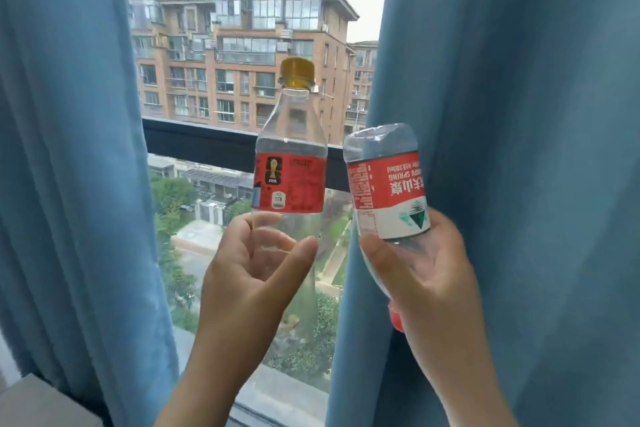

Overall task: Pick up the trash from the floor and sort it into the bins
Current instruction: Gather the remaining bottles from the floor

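Note:
My left hand holds a clear plastic bottle upright by its base, thumb and fingers curled around it. That bottle has a yellow cap and a red label. My right hand grips a second clear bottle upside down, with its red cap below my palm and its red-and-white label facing me. Both bottles are raised in front of a window, side by side and apart. No bins or floor are in view.
Blue curtains hang on both sides of the window, with the right one just behind my right hand. A dark railing crosses the glass. A pale ledge shows at the bottom left.

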Motion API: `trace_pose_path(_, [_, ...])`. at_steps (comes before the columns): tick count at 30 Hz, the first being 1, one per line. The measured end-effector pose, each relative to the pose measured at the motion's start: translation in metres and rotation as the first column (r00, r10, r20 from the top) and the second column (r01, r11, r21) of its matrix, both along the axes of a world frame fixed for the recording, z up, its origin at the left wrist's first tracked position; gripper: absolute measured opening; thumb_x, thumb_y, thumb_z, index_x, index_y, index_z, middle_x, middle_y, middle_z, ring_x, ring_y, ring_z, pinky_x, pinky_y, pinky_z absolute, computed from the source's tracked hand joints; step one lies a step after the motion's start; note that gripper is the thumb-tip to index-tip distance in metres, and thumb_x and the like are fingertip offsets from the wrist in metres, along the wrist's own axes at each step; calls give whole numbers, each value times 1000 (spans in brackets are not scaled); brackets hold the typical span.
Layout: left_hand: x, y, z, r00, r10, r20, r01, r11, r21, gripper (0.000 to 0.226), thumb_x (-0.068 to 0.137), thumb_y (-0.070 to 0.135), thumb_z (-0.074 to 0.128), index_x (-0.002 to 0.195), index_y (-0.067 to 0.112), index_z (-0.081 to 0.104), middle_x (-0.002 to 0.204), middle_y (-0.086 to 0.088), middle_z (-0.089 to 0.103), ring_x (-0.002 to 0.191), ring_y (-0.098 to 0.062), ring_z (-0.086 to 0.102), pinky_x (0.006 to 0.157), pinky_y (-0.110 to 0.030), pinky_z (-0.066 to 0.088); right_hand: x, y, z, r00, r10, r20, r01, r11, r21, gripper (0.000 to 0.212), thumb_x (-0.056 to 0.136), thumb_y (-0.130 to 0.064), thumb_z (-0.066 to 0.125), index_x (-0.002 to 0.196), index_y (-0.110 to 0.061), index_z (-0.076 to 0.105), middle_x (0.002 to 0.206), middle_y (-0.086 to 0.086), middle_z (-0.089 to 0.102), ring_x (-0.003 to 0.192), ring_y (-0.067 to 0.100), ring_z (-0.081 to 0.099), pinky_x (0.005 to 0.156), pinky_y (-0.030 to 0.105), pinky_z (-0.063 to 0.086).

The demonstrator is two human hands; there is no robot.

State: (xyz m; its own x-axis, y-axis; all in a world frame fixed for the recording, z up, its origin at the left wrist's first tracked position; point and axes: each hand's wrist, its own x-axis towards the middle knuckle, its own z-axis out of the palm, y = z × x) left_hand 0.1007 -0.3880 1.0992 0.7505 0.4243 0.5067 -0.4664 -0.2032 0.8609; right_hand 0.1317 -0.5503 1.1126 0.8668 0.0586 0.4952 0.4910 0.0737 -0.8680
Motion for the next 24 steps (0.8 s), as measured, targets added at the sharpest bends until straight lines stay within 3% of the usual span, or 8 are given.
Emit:
trace_pose_path(2, [10,-10,12,997,-58,47,58,998,3,49,54,58,69,96,36,58,83,3,68,76,-24,71,54,-19,54,0,-13,8,998,-65,22,65,998,5,53,62,-54,74,109,-40,54,97,-9,72,56,1,58,49,11,39])
trace_pose_path(5, [24,-27,27,975,-191,111,190,982,21,50,54,54,69,96,30,59,78,6,67,74,-27,69,61,-20,53,-3,-30,18,979,-203,32,201,978,63,47,66,-45,75,108,-39,55,91,-11,72,55,1,57,47,10,39])
trace_pose_path(11, [50,-57,38,867,-484,117,474,875,100,42,58,48,71,89,22,60,76,-5,68,70,-27,68,59,-22,54,-22,-48,24,853,-520,36,514,850,115,49,65,-45,82,106,-39,56,85,-14,71,57,1,59,52,14,42])
trace_pose_path(13, [54,-69,38,826,-553,110,544,833,105,39,58,47,72,85,22,59,73,-5,68,63,-23,67,55,-20,51,-32,-55,22,793,-609,25,602,788,128,47,65,-46,77,107,-39,57,86,-15,70,62,-1,60,57,18,44])
trace_pose_path(16, [58,-94,37,752,-654,79,648,756,90,33,61,42,75,82,23,57,62,-4,65,48,-17,58,46,-21,45,-50,-69,19,686,-726,43,715,684,142,49,64,-40,75,110,-35,58,90,-20,71,73,-6,65,60,9,47])
trace_pose_path(19, [55,-127,39,647,-760,63,751,650,117,36,59,54,68,84,29,58,64,0,65,53,-20,62,49,-32,48,-74,-88,22,558,-829,35,821,557,126,47,64,-40,72,108,-35,57,90,-28,69,79,-10,65,63,4,46])
trace_pose_path(22, [42,-168,42,562,-824,72,811,566,148,35,62,51,68,87,29,59,76,8,68,64,-7,65,59,-17,50,-102,-114,26,420,-907,38,902,421,98,45,62,-45,69,104,-41,54,90,-35,65,83,-15,62,64,0,44])
trace_pose_path(24, [29,-197,41,491,-870,55,858,493,144,29,65,43,67,87,26,59,79,9,69,66,-2,64,58,-9,46,-122,-134,26,332,-942,39,938,334,92,46,60,-49,69,103,-44,53,94,-36,64,88,-14,62,66,7,49])
